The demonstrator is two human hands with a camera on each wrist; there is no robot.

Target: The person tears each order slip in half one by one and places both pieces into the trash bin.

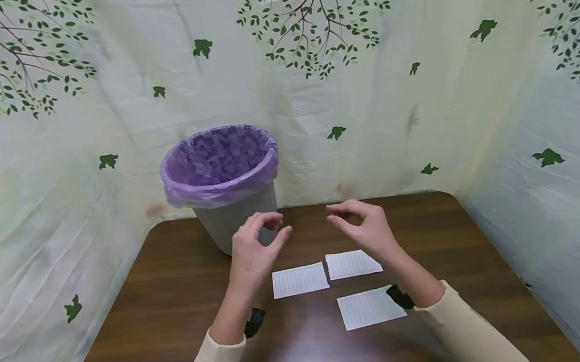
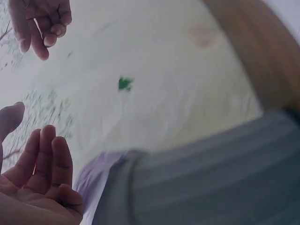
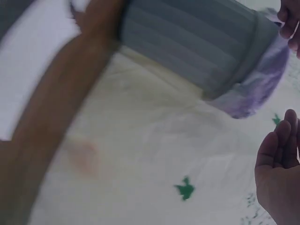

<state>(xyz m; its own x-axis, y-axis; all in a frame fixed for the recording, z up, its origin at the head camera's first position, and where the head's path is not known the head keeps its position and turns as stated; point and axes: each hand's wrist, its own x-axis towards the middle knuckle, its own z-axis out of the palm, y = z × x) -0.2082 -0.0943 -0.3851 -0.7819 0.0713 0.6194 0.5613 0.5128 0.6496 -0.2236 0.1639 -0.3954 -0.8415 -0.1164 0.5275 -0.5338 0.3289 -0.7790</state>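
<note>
Both hands are raised over the table and hold nothing. My left hand [image 1: 254, 248] is in front of the bin, its fingers loosely bent and the thumb apart from them. Facing it across a gap, my right hand [image 1: 366, 226] has its fingers loosely bent too. Below them lie three pieces of lined white paper: a left piece [image 1: 299, 280] with a ragged right edge, a back piece [image 1: 352, 264] with a ragged left edge, and a front piece [image 1: 369, 308] partly behind the right wrist. In the left wrist view the left fingers [image 2: 44, 159] are relaxed.
A grey waste bin [image 1: 241, 209] with a purple liner [image 1: 220, 192] stands at the back left of the brown wooden table [image 1: 179, 323]. Behind the table hangs a pale cloth [image 1: 294, 164] printed with leaves and branches.
</note>
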